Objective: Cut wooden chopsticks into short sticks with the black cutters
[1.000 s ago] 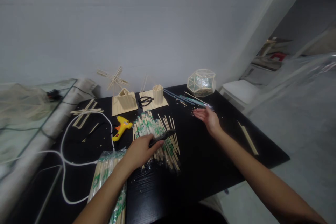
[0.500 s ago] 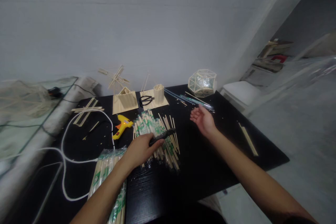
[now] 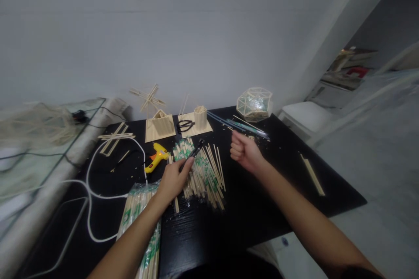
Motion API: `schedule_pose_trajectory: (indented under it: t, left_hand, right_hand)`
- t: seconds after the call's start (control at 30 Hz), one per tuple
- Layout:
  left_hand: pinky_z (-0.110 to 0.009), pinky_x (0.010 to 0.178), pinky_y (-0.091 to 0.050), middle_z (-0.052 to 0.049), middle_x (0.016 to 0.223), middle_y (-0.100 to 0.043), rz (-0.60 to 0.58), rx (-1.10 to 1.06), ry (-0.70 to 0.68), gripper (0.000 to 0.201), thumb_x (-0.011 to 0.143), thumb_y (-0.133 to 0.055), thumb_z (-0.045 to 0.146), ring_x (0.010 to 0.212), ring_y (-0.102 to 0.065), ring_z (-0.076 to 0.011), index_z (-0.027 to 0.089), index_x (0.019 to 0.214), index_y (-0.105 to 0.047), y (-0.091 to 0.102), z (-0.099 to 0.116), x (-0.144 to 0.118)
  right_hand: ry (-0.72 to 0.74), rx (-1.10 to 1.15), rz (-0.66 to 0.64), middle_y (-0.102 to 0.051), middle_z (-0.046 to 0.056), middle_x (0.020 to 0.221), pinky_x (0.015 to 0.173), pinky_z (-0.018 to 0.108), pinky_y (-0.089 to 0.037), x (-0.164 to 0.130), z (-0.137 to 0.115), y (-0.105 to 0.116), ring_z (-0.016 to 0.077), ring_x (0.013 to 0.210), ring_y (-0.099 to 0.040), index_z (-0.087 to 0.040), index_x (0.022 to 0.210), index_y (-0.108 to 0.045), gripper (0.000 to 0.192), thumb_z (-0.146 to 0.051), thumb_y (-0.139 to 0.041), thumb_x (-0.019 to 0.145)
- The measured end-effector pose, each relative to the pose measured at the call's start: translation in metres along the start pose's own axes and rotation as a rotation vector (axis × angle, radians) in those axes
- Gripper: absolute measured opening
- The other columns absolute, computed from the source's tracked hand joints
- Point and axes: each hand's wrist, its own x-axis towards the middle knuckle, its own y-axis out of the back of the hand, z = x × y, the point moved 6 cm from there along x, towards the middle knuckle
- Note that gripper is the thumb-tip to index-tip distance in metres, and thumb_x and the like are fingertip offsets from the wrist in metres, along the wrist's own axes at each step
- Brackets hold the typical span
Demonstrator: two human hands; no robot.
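Holding black pliers [image 3: 194, 151] in the left hand [image 3: 175, 178], with the grip closed around the handles and the tip toward the far edge of the table [image 3: 255, 213]. Resting or hovering over the left side of the chopsticks [image 3: 204, 174], heaped mid-table, partly in green-printed wrappers and partly bare; unable to tell which. Holding the right hand [image 3: 246, 152] with fingers curled inward, to the right of the heap and apart from it, near the blue strips [image 3: 222, 119] toward the far edge; cannot tell whether fully closed or pinching anything.

Having a yellow glue gun [image 3: 158, 157] just left of the heap, and a clear pack [image 3: 137, 200] of more chopsticks at the near edge, partly behind the left forearm. Lined up along the far edge: a windmill model [image 3: 162, 126], a round cup [image 3: 200, 117] on a wooden base beside a black coil [image 3: 185, 125], and a faceted frame [image 3: 254, 104] at the far right corner. Also lying about: crossed sticks [image 3: 115, 140] and a white cable [image 3: 101, 240] on the left, bare sticks [image 3: 313, 175] near the right edge.
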Motion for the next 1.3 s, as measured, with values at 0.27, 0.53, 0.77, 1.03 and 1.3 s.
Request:
schedule_pose_trajectory:
  t: [0.27, 0.53, 0.77, 1.03, 1.3]
  left_hand:
    - [-0.026, 0.059, -0.038, 0.001, 0.061, -0.054, 0.146, -0.158, -0.037, 0.055, 0.099, -0.036, 0.062, 0.059, -0.051, -0.0155, 0.019, 0.075, -0.059, 0.007, -0.007, -0.006]
    - [-0.029, 0.056, -0.041, -0.002, 0.061, -0.055, 0.240, -0.291, -0.054, 0.061, 0.096, -0.033, 0.069, 0.056, -0.051, -0.0162, 0.019, 0.078, -0.061, 0.010, -0.010, -0.011]
    - [-0.033, 0.064, -0.047, -0.006, 0.071, -0.061, 0.261, -0.338, -0.100, 0.062, 0.095, -0.027, 0.071, 0.065, -0.056, -0.0199, 0.021, 0.085, -0.062, 0.013, -0.013, -0.010]
    - [-0.030, 0.066, -0.044, -0.003, 0.070, -0.058, 0.224, -0.316, -0.088, 0.057, 0.098, -0.033, 0.064, 0.067, -0.054, -0.0175, 0.017, 0.087, -0.064, 0.012, -0.012, -0.003]
    - [-0.028, 0.069, -0.044, 0.000, 0.077, -0.061, 0.219, -0.388, -0.095, 0.039, 0.100, -0.044, 0.055, 0.069, -0.057, -0.0162, 0.020, 0.097, -0.061, 0.010, -0.016, 0.000]
  right_hand:
    - [0.299, -1.151, 0.184, -0.061, -0.001, 0.078, 0.067, 0.031, -0.046, 0.008, 0.034, 0.020, 0.0162, 0.067, -0.056, -0.022, 0.090, -0.067, 0.019, -0.029, -0.079, 0.076]
    - [0.356, -1.239, 0.126, -0.066, 0.007, 0.094, 0.083, 0.038, -0.050, 0.009, 0.048, 0.021, 0.0236, 0.088, -0.062, -0.019, 0.101, -0.065, 0.020, -0.014, -0.067, 0.082]
    - [0.381, -1.259, 0.157, -0.068, 0.008, 0.095, 0.088, 0.039, -0.048, 0.008, 0.048, 0.022, 0.0252, 0.093, -0.062, -0.021, 0.103, -0.064, 0.023, -0.008, -0.058, 0.085]
    - [0.297, -1.433, 0.211, -0.065, 0.007, 0.082, 0.075, 0.034, -0.041, 0.003, 0.046, 0.020, 0.0242, 0.079, -0.059, -0.021, 0.085, -0.062, 0.008, -0.022, -0.062, 0.092]
    - [0.309, -1.304, 0.089, -0.066, -0.001, 0.073, 0.064, 0.026, -0.037, -0.001, 0.048, 0.010, 0.0143, 0.063, -0.058, -0.019, 0.099, -0.067, 0.010, -0.027, -0.065, 0.094]
